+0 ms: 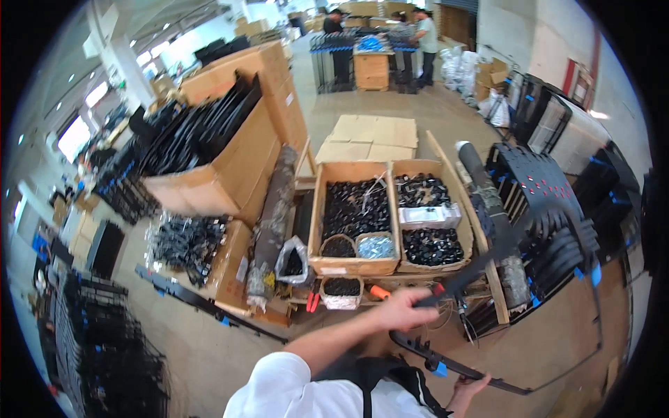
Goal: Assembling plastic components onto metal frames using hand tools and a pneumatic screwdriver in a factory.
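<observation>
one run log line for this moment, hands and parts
left hand: grips long black metal bar | right hand: on curved black metal strip | ahead: wooden crates of black small parts

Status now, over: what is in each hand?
Left hand closed on black bar leading to black rack. Right hand grips long black rail. Wooden crates ahead, not blocking.

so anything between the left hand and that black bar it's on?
Nothing visible. The left hand is already closed around the near end of the black bar. The right hand touches a lower black rail.
</observation>
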A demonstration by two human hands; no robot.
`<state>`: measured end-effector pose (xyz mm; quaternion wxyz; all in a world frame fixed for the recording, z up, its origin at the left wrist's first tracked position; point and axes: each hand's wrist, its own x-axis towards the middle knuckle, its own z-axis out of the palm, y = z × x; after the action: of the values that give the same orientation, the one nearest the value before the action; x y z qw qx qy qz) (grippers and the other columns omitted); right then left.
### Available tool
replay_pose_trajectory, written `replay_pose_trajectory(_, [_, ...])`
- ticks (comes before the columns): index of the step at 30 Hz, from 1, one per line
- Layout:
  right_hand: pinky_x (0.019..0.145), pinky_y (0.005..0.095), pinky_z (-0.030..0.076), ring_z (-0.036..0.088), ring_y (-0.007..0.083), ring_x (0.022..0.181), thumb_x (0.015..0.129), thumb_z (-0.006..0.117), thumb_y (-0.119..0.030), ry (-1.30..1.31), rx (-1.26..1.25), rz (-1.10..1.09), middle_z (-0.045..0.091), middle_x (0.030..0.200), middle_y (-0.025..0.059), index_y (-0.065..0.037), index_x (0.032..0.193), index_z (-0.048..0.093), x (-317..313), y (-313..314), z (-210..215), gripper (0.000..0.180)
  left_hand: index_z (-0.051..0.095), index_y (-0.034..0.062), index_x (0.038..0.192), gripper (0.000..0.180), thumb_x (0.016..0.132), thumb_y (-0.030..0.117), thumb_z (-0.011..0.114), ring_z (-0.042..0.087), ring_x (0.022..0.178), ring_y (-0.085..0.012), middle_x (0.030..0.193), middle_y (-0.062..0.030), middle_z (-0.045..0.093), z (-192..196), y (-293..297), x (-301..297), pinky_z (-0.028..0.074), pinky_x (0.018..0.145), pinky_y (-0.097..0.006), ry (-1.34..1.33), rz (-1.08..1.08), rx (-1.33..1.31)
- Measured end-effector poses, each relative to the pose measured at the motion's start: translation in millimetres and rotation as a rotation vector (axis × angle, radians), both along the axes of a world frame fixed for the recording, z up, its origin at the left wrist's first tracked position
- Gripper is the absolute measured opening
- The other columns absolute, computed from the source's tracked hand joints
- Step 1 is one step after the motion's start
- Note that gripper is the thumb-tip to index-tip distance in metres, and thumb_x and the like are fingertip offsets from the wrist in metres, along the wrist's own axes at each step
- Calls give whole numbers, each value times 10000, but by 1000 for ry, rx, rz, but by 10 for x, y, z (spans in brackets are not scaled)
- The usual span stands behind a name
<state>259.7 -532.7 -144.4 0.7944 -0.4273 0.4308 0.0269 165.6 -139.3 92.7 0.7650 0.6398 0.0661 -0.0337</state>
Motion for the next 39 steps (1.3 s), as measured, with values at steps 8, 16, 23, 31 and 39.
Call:
replay_pose_trajectory(8, [727,309,513,604,176,768,1058,542,-395,-737,-114,13,634,866,36,-48,1071,651,1063,-802,2021,364,731,33,1117,316,1043,336,680,476,675,-37,763,74,571,-758,1546,-574,420,586,-260,0,1026,140])
replay_pose_trajectory(16, [825,323,495,592,152,839,1024,640,-216,-626,-159,536,613,885,7,-94,951,598,1437,1209,2336,147,753,24,1084,407,982,405,652,734,886,-350,874,-192,748,-1415,2855,-2027,541,846,-455,534,1271,442])
replay_pose_trajectory(23, [789,313,516,630,157,820,993,645,-203,-485,-119,713,636,861,9,-127,928,607,1720,2095,1950,107,748,63,1157,391,979,398,649,723,1013,-410,1004,-218,763,-1825,3318,-2558,541,905,-489,671,1274,329])
replay_pose_trajectory(31, [795,426,546,622,250,800,931,604,-188,-215,-15,734,601,828,62,-93,913,555,1741,2263,1399,108,752,7,1131,311,957,257,685,626,1090,-446,1117,-249,689,-1481,3394,-2341,495,995,-525,657,1154,991])
replay_pose_trajectory(39, [822,460,598,734,320,907,801,596,-67,-63,132,692,728,968,119,-61,1020,600,1322,1876,692,219,688,-52,1245,437,958,277,676,594,1165,-461,1216,-267,643,-1945,3416,-2393,472,1012,-525,754,1147,1310])
